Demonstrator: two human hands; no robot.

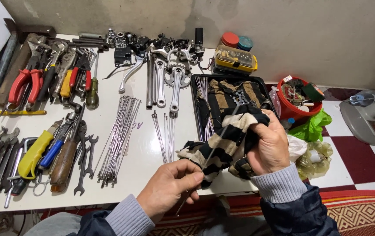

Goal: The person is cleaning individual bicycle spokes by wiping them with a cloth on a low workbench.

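Bare grey plaster wall (283, 22); white worktable (143, 144); red-white checkered tile floor (353, 153); patterned red rug (362, 214).

Thin steel spoke (216, 142) runs slanted through a crumpled black-and-cream striped rag (226, 142).

Hand tools (43, 109) lie left on the bench (146, 144), spokes (118, 137) at centre. A tray (257, 83) sits right, crank arms (170, 85) behind.

Both arms wear a dark navy jacket with light grey ribbed knit cuffs showing at the wrists. The left hand (170, 185) and right hand (271, 146) are bare, no gloves or rings visible.
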